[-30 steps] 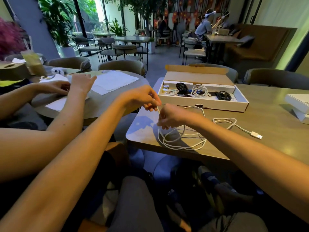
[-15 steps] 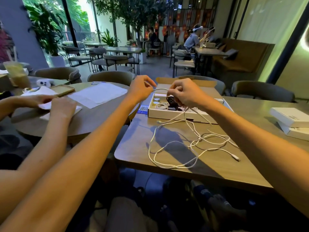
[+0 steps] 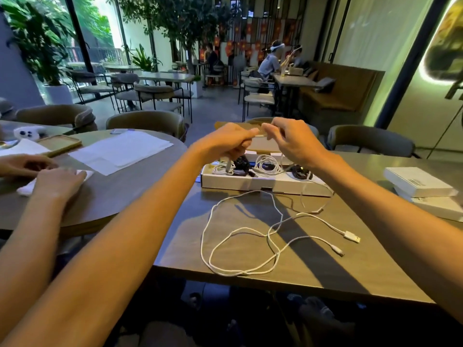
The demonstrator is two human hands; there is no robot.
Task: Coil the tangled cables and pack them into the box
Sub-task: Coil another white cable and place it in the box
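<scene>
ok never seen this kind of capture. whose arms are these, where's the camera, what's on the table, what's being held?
There is no robot here. A person wears one wide-angle camera on the head, looking forward and down, so the two long arms from the bottom edge are the wearer's own. The left hand and right hand are raised over the open white box with fingertips nearly meeting; each seems to pinch a strand of the white cable, though motion blur hides the grip. The rest of the cable sprawls loose on the table. The box already holds coiled white and black cables. Small white boxes are stacked at the right. The hands at far left are someone else's, at a round table.
</scene>
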